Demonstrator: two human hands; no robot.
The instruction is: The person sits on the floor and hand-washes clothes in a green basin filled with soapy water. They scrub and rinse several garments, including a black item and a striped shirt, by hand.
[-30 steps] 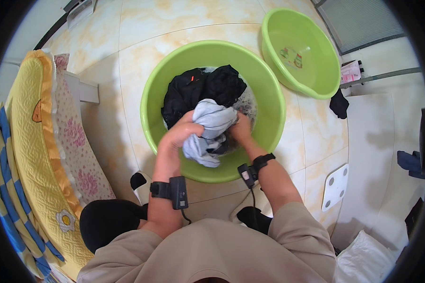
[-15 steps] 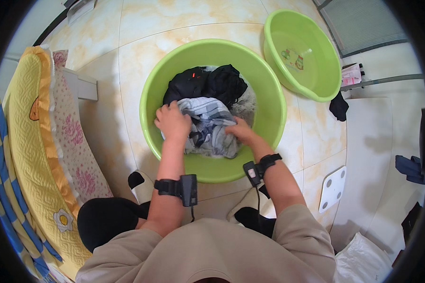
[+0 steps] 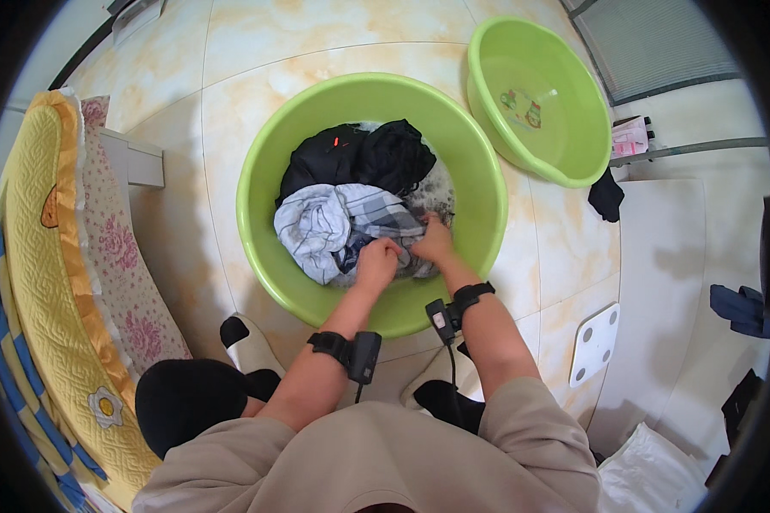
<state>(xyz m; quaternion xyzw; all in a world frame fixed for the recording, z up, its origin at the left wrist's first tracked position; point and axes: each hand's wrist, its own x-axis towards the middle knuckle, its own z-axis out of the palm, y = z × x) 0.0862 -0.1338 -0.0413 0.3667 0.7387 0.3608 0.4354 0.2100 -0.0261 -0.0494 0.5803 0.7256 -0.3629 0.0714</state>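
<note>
A large green basin [image 3: 252,248] stands on the floor in front of me with wet laundry and sudsy water in it. A grey and white plaid garment [image 3: 316,224] lies bunched in its near half, showing a dark blue patch. My left hand [image 3: 378,263] is closed on the garment's near part, fingers curled. Just to the right, my right hand [image 3: 435,241] grips the garment's right side, its fingertips partly hidden in the folds. Black clothing [image 3: 359,158] with a small orange mark is heaped behind the plaid garment.
A smaller green basin [image 3: 565,141] stands at the back right, by a dark cloth [image 3: 607,197]. A white scale [image 3: 595,344] is on the right. At the left is a bed edge with a yellow quilted cover [image 3: 51,282]. My feet are close to the big basin.
My left hand has left the garment's left side and moved right and nearer, beside my right hand. The garment's left part now lies spread and uncovered. The view has shifted slightly.
</note>
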